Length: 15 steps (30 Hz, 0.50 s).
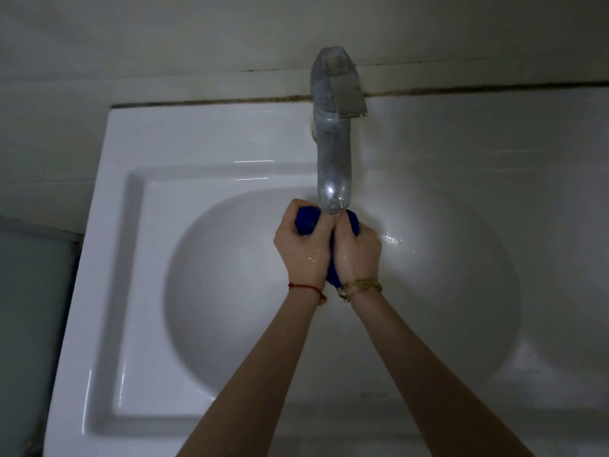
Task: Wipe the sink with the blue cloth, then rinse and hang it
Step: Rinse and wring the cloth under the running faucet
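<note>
Head view: both hands' grip, left hand point(301, 249) and right hand point(357, 250), clenches the blue cloth point(307, 220) under the tap point(333, 153) over the white sink point(131, 258).

Blue cloth point(308, 221) (bunched, wet) over the white sink point(138, 258).

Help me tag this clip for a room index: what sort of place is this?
Most likely a bathroom or washroom. A white ceramic sink with a round bowl sits against a tiled wall, under a chrome faucet, where both hands wring a blue cloth.
</note>
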Each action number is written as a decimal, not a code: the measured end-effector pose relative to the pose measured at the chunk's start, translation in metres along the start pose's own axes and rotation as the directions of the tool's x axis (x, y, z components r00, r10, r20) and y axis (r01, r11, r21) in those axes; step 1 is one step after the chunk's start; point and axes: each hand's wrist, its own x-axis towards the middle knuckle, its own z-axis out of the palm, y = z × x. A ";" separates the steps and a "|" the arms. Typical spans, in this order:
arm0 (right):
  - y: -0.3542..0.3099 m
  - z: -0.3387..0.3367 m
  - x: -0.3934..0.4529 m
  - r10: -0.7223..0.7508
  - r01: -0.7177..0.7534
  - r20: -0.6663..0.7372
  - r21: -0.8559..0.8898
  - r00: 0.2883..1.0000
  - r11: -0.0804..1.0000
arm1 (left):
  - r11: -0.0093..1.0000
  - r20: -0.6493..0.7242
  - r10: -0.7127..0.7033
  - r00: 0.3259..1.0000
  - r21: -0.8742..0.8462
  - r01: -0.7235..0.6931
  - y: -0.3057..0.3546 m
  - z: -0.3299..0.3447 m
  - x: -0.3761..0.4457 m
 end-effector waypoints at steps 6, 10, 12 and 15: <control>0.004 0.003 0.004 -0.055 0.054 -0.049 -0.037 0.997 0.998 | 0.999 -0.162 -0.029 0.986 0.039 0.036 -0.005 0.008 0.006; 0.011 0.001 0.005 -0.199 0.195 -0.044 -0.079 0.979 0.978 | 0.994 -0.192 -0.078 0.978 0.066 0.092 -0.001 0.010 0.010; 0.014 0.000 0.006 -0.313 0.309 -0.025 -0.099 0.949 0.946 | 0.989 -0.197 -0.127 0.972 0.046 0.139 -0.003 0.011 0.007; 0.012 -0.009 0.009 -0.476 0.475 0.037 -0.182 0.879 0.861 | 0.980 -0.199 -0.201 0.959 -0.030 0.199 0.000 0.011 -0.003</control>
